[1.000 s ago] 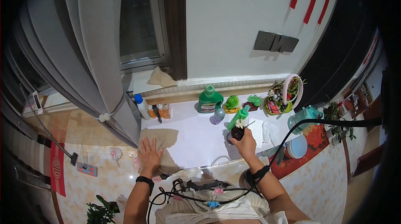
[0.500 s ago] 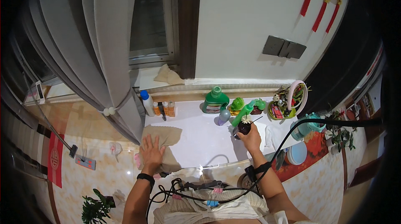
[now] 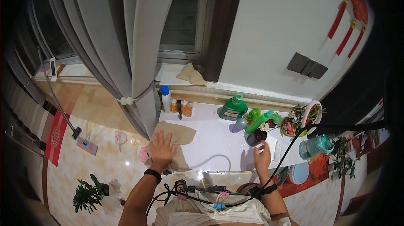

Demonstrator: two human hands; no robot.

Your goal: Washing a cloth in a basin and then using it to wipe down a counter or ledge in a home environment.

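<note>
My left hand lies flat with spread fingers on a beige cloth at the left end of a white table. Toward the right stands a dark jar with a white flower and a thin stick at its top. My right hand is just on the near side of this jar, apparently off it, fingers loosely parted and holding nothing I can see. Behind the jar are a slim green bottle, a small purple bottle and a green jug. A folded white cloth lies right of my right hand.
A blue-capped white bottle and several small orange bottles stand back left. Back right are a handled basket and a teal jug. A black cable crosses on the right. A grey curtain hangs at left.
My right hand has let go of the dark jar and drawn back toward me; the jar now stands on the table. My left hand remains on the beige cloth. The whole view has shifted.
</note>
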